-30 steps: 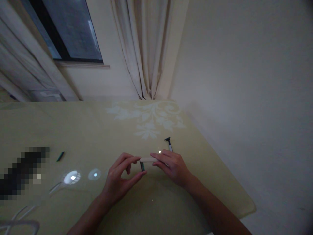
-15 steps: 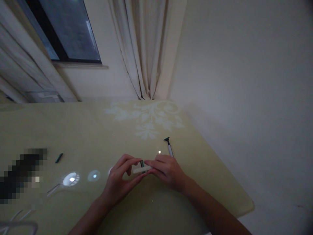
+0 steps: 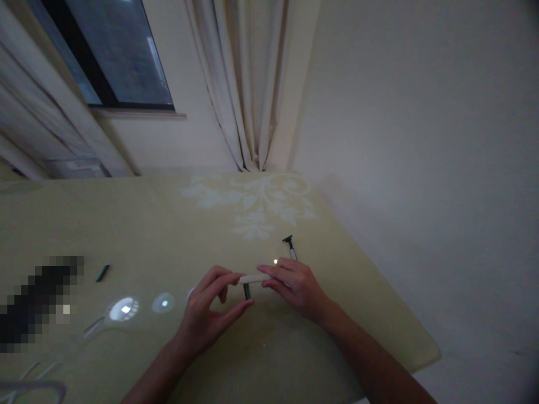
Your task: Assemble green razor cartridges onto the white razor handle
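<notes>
Over the table's (image 3: 357,292) near side, the left hand (image 3: 204,307) clamps a razor cartridge (image 3: 247,292) endwise between thumb and fingertip; the right hand (image 3: 298,286) pinches a whitish stick (image 3: 254,278) at its far end. Pressing too hard could flip the cartridge loose.

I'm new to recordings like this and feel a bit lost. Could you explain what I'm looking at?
There is no machine here: these are a person's own bare hands, seen by a camera worn on the head, looking forward and down. The left hand pinches a small dark-green piece between finger and thumb. The right hand holds a pale stick, its end by the top of that piece. On the table, a razor lies beyond the right hand, and a similar green piece lies off to the left. The dark patch at far left is pixelated, so I cannot identify it.
</notes>
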A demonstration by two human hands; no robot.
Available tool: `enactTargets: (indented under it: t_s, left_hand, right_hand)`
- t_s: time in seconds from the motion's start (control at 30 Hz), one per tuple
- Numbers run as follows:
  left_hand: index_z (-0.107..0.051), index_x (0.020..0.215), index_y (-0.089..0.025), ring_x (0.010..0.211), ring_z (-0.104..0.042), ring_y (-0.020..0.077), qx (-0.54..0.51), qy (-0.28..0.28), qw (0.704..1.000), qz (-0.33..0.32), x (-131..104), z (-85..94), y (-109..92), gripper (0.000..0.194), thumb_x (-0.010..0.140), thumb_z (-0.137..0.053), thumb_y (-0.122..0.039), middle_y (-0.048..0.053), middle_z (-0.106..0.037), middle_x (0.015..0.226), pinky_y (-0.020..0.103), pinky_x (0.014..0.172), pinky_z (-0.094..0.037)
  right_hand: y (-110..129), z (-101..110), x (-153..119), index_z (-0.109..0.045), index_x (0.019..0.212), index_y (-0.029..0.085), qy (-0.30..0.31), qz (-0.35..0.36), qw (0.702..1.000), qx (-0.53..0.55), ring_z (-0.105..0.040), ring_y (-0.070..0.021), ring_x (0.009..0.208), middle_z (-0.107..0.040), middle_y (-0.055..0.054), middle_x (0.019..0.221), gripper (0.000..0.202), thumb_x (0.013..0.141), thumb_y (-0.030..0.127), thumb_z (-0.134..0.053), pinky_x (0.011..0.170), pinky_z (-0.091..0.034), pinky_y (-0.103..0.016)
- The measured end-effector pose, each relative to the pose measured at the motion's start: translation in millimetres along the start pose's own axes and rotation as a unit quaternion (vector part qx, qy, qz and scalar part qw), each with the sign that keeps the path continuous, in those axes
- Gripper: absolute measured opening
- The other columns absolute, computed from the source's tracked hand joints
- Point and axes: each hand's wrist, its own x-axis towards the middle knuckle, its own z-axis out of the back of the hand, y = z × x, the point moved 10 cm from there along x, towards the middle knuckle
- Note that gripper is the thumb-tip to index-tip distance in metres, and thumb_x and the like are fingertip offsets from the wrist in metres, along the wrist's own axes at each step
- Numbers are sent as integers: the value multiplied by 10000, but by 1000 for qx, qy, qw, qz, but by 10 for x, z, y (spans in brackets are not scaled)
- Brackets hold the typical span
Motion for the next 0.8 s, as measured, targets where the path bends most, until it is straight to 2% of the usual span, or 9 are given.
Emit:
enactTargets:
  t_s: [0.1,0.23,0.4,0.6,0.8]
  left_hand:
    - [-699,1208,-206,636,-560,108,-3,-2,1000,-1,5,1,-2,343,897,-825,-276,24,-642,936,244,621,-539]
    - [-694,1238,-219,647,-565,111,-1,13,1000,-5,3,-41,-5,352,911,-811,-273,17,-634,929,246,631,-541]
    - [-674,1219,-219,641,-542,106,-6,4,1000,-4,-1,-16,-12,351,905,-820,-275,21,-631,947,245,623,-534]
    - [-687,1239,-228,640,-550,106,0,12,1000,-4,15,-33,1,344,918,-803,-273,28,-642,949,244,620,-537]
    - [-700,1225,-230,626,-547,104,2,1,1000,4,30,-5,9,341,909,-814,-284,21,-645,936,243,620,-541]
  right_hand:
    - [-27,22,6,-746,1321,163,-5,-12,1000,7,-617,-176,770,-682,-67,847,485,1116,500,-465,706,-456,-275]
    - [69,-18,8,-776,1269,174,3,27,1000,-3,-589,-171,713,-656,-51,781,503,1114,524,-451,657,-428,-278]
    - [-60,46,8,-753,1312,181,-7,-21,1000,9,-622,-171,768,-697,-67,859,487,1117,514,-456,714,-471,-275]
    - [-4,-16,7,-769,1282,178,20,12,1000,-8,-630,-172,753,-695,-65,829,494,1112,526,-461,697,-466,-276]
    - [-121,95,0,-763,1290,179,-2,-22,999,-33,-637,-164,731,-718,-67,845,487,1119,515,-455,696,-473,-266]
